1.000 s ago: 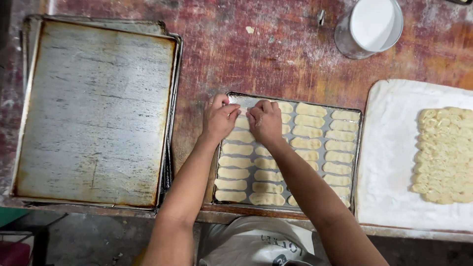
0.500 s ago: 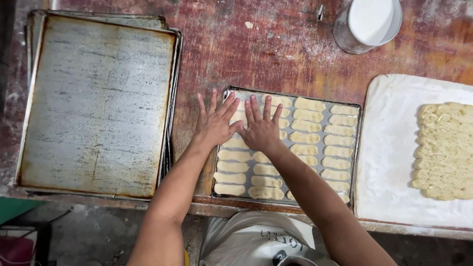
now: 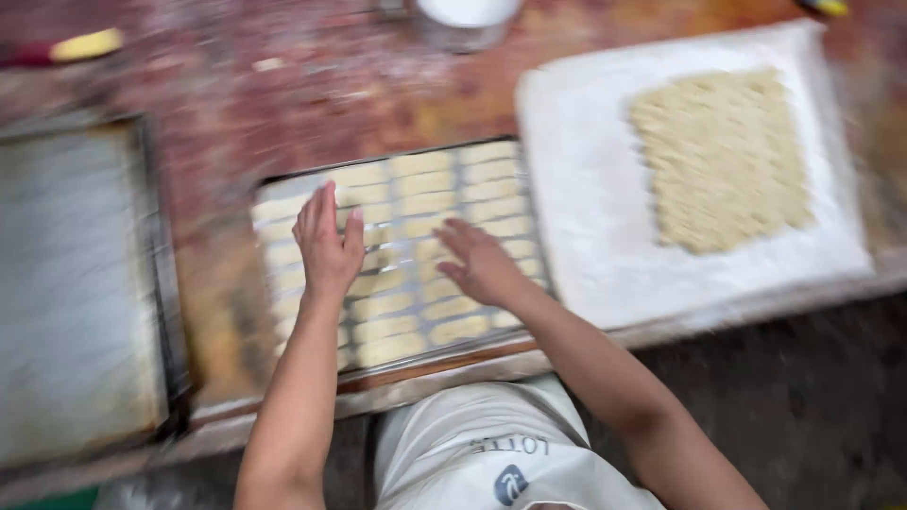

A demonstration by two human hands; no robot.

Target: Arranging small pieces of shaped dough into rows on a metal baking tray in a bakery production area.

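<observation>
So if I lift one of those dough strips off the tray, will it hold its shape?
Probably not. The dough strips look pale and unbaked, so likely soft and floppy. They sit close together on the tray, so one may stick to its neighbours. Thin shapes probably tear easily.

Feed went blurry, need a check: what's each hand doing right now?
Left hand: open, flat over the dough pieces on the tray, holding nothing.
Right hand: open, fingers spread over them, holding nothing.

Both forearms reach forward; left hand [image 3: 328,247] and right hand [image 3: 483,263] lie flat, fingers seemingly spread, gripping nothing.
</observation>
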